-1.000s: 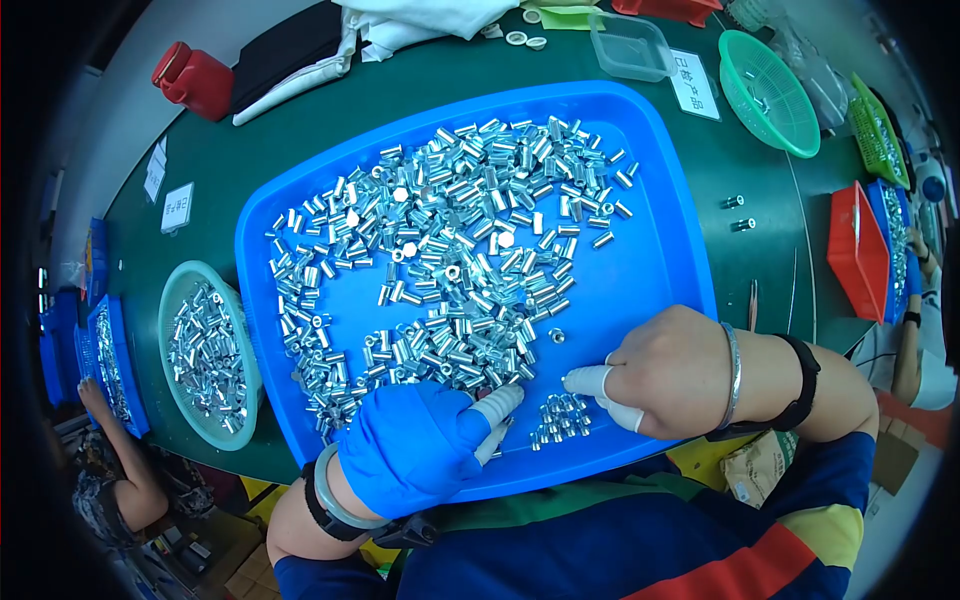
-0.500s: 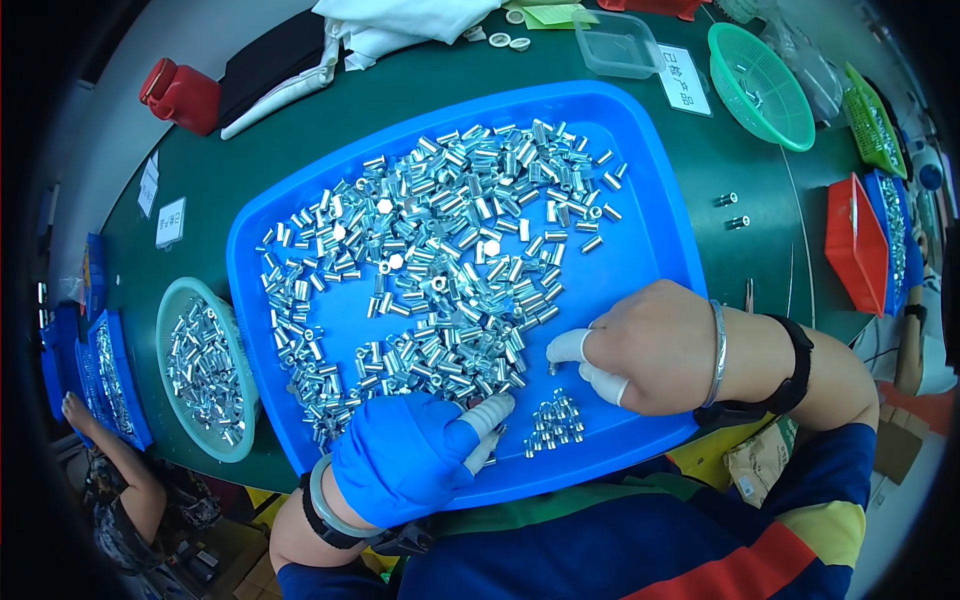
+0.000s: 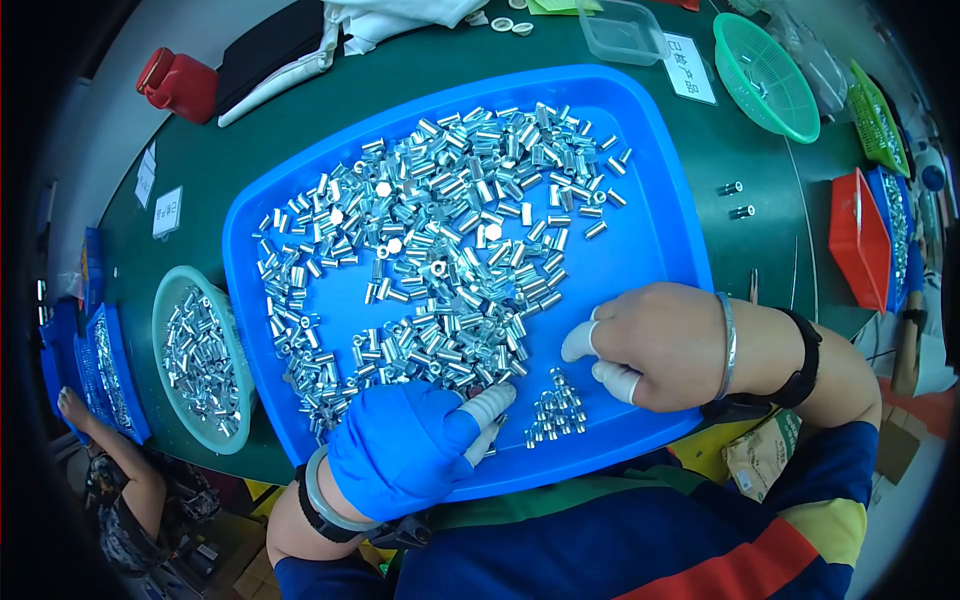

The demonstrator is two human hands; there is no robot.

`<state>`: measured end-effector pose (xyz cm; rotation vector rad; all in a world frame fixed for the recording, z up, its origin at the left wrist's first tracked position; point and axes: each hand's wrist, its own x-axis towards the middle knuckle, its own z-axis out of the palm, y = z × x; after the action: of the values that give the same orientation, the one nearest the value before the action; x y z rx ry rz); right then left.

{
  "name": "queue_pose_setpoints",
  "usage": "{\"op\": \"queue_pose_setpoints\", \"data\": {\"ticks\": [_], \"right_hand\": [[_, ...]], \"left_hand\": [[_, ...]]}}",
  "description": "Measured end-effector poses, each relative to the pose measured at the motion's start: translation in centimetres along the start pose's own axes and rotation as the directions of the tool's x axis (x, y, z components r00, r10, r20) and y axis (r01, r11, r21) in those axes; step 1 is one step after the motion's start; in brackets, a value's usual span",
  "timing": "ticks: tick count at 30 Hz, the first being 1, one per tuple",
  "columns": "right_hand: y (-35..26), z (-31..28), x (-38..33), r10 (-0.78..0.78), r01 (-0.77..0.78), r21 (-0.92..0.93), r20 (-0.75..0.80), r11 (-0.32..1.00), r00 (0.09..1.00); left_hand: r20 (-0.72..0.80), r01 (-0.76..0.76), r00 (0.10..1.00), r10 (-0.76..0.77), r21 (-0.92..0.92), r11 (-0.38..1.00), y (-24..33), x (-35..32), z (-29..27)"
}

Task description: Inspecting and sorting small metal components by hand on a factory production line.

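Observation:
A big blue plastic tub (image 3: 640,250) holds a heap of shiny metal rivet nuts (image 3: 470,190). My left hand (image 3: 410,440), in a blue cover with white finger cots, rests at the heap's near edge, its fingers drawn together. What lies between them is hidden. Just right of it, a small triangular group of rivet nuts (image 3: 557,412) stands on end on the tub floor. My right hand (image 3: 655,345) hovers right of that group, white cots on thumb and forefinger. Those two fingertips are apart, with nothing visible between them.
Left of the tub stands a pale green basket (image 3: 205,425) of rivet nuts. Two loose rivet nuts (image 3: 738,200) lie on the green table (image 3: 760,260). A green colander (image 3: 722,45), red bin (image 3: 858,240), clear box (image 3: 620,55) and red jar (image 3: 178,85) surround it. Another person's hand (image 3: 72,405) shows far left.
My right hand has drawn slightly right, away from the rivet nut at the tip of the standing group. That rivet nut now stands free. My left hand stays nearly in place.

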<state>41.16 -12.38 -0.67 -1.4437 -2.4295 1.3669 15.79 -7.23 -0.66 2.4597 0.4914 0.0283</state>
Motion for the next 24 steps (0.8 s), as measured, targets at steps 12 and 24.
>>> {"op": "queue_pose_setpoints", "data": {"ticks": [12, 24], "right_hand": [[-2.2, 0.5, -1.0, 0.012, -0.013, 0.022, 0.03, 1.0, 0.999], [-3.8, 3.2, 0.1, 0.036, -0.036, 0.031, 0.004, 0.999, 0.999]], "left_hand": [[-0.048, -0.036, 0.998, 0.037, 0.011, 0.999, -0.2, -0.2, 0.1], [-0.122, -0.023, 0.992, 0.023, 0.007, 1.0, -0.1, -0.6, 0.2]]}}
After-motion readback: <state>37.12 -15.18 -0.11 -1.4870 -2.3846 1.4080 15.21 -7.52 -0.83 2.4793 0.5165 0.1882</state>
